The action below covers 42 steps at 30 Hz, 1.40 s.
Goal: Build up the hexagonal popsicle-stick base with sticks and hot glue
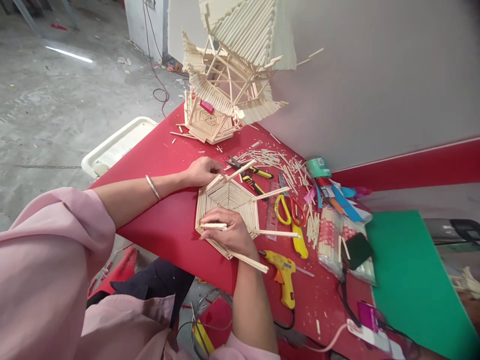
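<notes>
A hexagonal base of pale wooden sticks point(228, 197) lies on the red table, with stick posts standing out from its corners. My right hand point(230, 227) reaches over the base's near side. Its thumb and fingers are closed around a short stick post point(213, 226) at the left corner. My left hand point(204, 171) is at the upper left corner, beside another stick post point(214, 183). Its fingers are curled in, and what they hold is hidden. Just right of the base lie yellow-and-black pliers point(252, 181) and scissors point(289, 210).
A tiered stick tower point(232, 80) rises at the table's far end. To the right are a yellow glue gun point(282, 274), a yellow utility knife point(299, 244), loose sticks point(268, 157), bagged sticks point(330, 240) and a green board point(405, 270). A grey wall point(375, 90) borders the table.
</notes>
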Available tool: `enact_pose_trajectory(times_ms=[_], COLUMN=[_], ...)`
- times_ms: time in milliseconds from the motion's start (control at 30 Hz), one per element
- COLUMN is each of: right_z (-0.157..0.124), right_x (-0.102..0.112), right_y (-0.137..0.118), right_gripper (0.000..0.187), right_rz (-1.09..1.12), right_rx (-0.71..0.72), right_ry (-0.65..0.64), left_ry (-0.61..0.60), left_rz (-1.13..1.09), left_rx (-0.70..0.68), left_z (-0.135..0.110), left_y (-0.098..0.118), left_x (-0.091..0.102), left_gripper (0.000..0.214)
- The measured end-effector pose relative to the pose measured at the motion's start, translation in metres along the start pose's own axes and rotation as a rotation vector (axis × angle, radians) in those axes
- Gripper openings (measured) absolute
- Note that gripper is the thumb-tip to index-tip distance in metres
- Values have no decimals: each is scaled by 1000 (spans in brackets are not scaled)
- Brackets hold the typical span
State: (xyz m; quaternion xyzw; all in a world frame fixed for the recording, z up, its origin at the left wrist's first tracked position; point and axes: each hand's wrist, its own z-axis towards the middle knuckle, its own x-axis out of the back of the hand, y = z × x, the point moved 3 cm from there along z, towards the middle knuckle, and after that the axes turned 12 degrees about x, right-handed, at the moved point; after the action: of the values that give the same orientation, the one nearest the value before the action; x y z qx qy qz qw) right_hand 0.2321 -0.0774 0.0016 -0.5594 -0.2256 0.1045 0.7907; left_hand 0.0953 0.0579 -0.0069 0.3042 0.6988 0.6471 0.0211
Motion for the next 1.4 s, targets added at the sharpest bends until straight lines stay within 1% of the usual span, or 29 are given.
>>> enact_pose_trajectory(times_ms=[133,233,367,467,533,633,700,767,800,900,967,1000,1033,1067,1100,1133,1167,1200,1233,1300,1400], right_z=[2,3,2,-3,-6,-7,-5,-4,-4,-17,-34,-45,-56,-67,-77,-84,-87,-89,-90,-86,-75], right_x=[1,3,7,9,12,18,22,22,22,29,48,63,81,100,118,134,147,155,161,162,153], right_y=[-1,-3,-6,-2,5,12,8,-6,-17,-61,-88,-97,-101,-100,-95,-84,-68,-50,-34,-10,8], right_gripper=[33,38,55,69,71,77,80,76,70,42,26,24,26,28,31,31,30,27,24,19,22], right_rz=[29,52,106,217,310,365,350,294,247,36,-142,-223,-299,-400,-524,-630,-690,-706,-685,-663,-667], right_rx=[-6,-35,-53,-110,-135,-105,-57,-1,18,43,105,128,143,120,58,-74,-268,-470,-554,-649,-727], right_ry=[11,7,50,106,139,180,213,255,280,409,576,703,846,986,1099,1115,1027,899,837,762,709], left_ry=[5,9,7,5,10,27,31,27,27,33,34,35,40,46,52,56,60,64,68,81,83], left_rz=[3,0,-8,-33,-45,-62,-76,-76,-77,-90,-92,-90,-86,-81,-76,-71,-70,-74,-84,-110,-141], left_rx=[5,10,12,14,24,40,56,61,59,36,30,31,33,34,36,37,38,40,43,44,20], left_z=[-1,-1,0,1,2,3,2,1,1,-1,-1,-1,-1,-1,-1,-1,-1,-1,-1,0,2], left_y=[1,2,2,1,0,-1,0,2,3,4,4,5,5,5,6,6,7,8,8,7,4], left_x=[1,2,3,2,2,3,3,4,4,5,6,6,7,7,7,7,8,8,7,7,5], left_gripper=[23,25,28,27,27,27,27,27,28,31,32,32,32,32,31,31,31,31,31,31,30])
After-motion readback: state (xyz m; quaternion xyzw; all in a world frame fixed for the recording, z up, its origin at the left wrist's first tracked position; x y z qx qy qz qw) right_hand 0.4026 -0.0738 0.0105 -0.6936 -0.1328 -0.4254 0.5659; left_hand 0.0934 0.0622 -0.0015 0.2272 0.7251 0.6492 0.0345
